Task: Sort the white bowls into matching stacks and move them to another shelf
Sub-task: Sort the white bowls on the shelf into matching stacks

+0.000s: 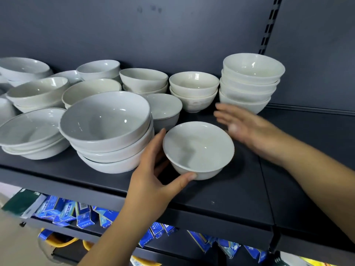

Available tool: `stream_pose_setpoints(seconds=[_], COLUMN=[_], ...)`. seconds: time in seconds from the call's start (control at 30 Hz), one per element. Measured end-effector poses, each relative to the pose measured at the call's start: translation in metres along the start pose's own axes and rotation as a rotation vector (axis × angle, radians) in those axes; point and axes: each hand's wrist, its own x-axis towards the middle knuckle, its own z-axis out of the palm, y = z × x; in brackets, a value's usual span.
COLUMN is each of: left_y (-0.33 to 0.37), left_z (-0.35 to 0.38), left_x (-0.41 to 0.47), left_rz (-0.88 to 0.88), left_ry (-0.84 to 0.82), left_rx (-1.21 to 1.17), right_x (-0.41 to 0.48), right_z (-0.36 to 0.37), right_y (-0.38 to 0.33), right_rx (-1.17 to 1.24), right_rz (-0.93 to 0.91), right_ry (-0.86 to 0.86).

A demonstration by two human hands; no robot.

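Gripping the single white bowl (198, 150) near the front edge of the shelf (230, 194): left hand (149, 181), thumb on near wall, fingers at its left. Right hand (249, 129) hovers straight-fingered just behind-right, apart.

Dark metal store shelving, seen from close in front.

The shelf (240, 189) was matt charcoal, backed by a plain grey-blue back panel (134, 35) with a slotted upright (269, 25) running up its right side. Light fell soft and even from above. On the lower shelf (92, 230) lay a jumble of blue boxes (63, 210), something yellow (57, 241) sat beneath them, and a pale floor (11, 237) showed at the lower left.
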Motion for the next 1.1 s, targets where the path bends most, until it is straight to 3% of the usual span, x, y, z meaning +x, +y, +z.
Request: stream_pose_setpoints(seconds=[0.13, 0.33, 1.1], left_y=[0.000, 0.000, -0.003], left_z=[0.003, 0.001, 0.000], left_x=[-0.002, -0.002, 0.000], left_rz=[0.029, 0.041, 0.095], left_ry=[0.019, -0.026, -0.045], left_rx=[0.051, 0.090, 0.051], right_x=[0.052, 0.103, 0.097], right_z=[0.001, 0.018, 0.026], right_y=[-0.015, -0.011, -0.025], right_rx=[-0.183, -0.392, -0.213], right_rz=[0.061, 0.113, -0.169], right_ry=[0.010, -0.201, 0.057])
